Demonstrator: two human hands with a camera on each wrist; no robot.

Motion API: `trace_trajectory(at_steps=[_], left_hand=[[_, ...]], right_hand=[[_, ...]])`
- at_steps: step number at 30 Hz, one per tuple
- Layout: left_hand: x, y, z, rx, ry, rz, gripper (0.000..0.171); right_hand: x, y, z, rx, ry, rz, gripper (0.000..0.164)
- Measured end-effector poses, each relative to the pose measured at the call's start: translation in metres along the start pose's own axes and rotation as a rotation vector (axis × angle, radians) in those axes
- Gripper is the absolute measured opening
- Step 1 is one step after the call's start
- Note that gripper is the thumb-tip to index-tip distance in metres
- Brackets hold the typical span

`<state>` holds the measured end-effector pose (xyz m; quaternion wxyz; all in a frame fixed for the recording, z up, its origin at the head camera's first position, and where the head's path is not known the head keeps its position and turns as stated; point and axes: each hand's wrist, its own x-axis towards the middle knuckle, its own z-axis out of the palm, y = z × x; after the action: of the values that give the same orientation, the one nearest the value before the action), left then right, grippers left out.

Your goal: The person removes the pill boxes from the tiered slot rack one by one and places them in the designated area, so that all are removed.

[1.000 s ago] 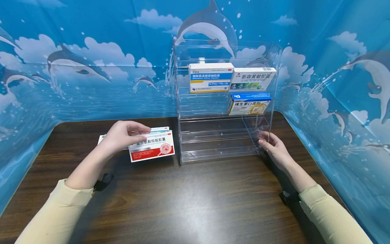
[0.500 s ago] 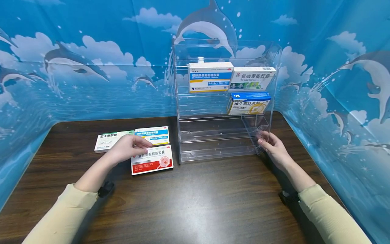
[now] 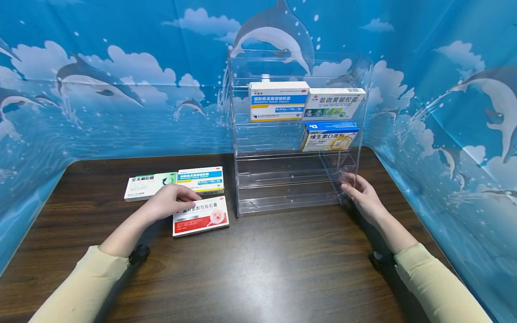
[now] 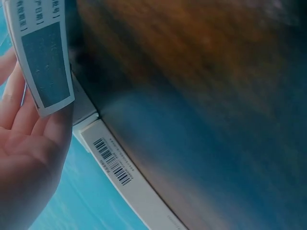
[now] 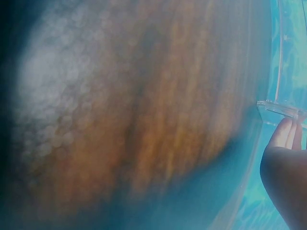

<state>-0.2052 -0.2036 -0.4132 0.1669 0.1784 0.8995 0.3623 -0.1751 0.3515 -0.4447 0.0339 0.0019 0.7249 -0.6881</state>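
The left hand [image 3: 167,202] has its thumb and fingers drawn close together at the upper left edge of a red-and-white box [image 3: 202,220], pinching it; the left wrist view shows the fingers curled behind that box. The right hand [image 3: 365,197] grips the lower right front corner of a clear rack [image 3: 288,204], thumb on the near side, the gap between thumb and fingers narrow. The red-and-white box is flat and oblong, white above with dark printed characters, red along the lower part, with a round pink picture at the right; it sits left of the rack, low at the table [image 3: 258,273], though whether it lies fully flat cannot be told. Just behind it are two boxes side by side: a white-and-green box [image 3: 143,187] and a blue-and-white box [image 3: 202,176] with a yellow stripe. Three more stand in the rack: a larger-looking blue, white and yellow box [image 3: 278,102] and a pale grey box [image 3: 334,105] in one row, and a vitamin D box [image 3: 329,138] with a blue top below the pale one. That makes six boxes, three by the left hand and three racked, and one rack. Beyond hangs a blue dolphin-print backdrop [image 3: 141,130].
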Motion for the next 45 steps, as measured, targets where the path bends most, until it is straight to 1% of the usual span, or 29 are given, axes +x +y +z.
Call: trace_trajectory(at_steps=[6,12,15,18,25,30,33,36,40,45], left_hand=[[0.000,-0.002,0.001,0.046,0.011,0.027,0.019],[-0.001,-0.002,0.001,0.039,0.030,0.024,0.022],[-0.003,-0.002,0.000,0.034,0.050,0.016,0.024],[-0.006,-0.002,-0.001,0.027,0.087,0.013,0.025],[-0.022,-0.002,-0.001,0.011,0.157,0.051,0.028],[-0.036,0.000,0.005,0.051,0.192,0.061,0.035],[-0.043,0.001,0.009,0.075,0.212,0.087,0.039],[-0.049,0.003,0.014,0.112,0.224,0.137,0.041],[-0.056,0.004,0.019,0.177,0.216,0.193,0.044],[-0.062,0.002,0.023,0.229,0.195,0.226,0.046]], right_hand=[[0.002,0.001,0.001,-0.004,-0.007,-0.005,0.030],[0.003,0.000,0.000,-0.002,-0.010,0.000,0.030],[0.003,0.000,0.000,0.005,-0.007,-0.001,0.031],[0.003,0.000,0.000,0.012,-0.004,-0.005,0.030],[0.001,-0.001,0.001,0.006,-0.004,-0.006,0.033],[0.000,-0.001,0.001,0.015,0.000,-0.002,0.029],[0.000,0.000,0.000,0.017,0.001,-0.001,0.029],[0.000,0.000,0.000,0.009,-0.001,0.001,0.029],[0.000,0.000,0.000,0.006,-0.004,0.004,0.030],[0.000,0.000,0.001,0.014,-0.004,-0.001,0.030]])
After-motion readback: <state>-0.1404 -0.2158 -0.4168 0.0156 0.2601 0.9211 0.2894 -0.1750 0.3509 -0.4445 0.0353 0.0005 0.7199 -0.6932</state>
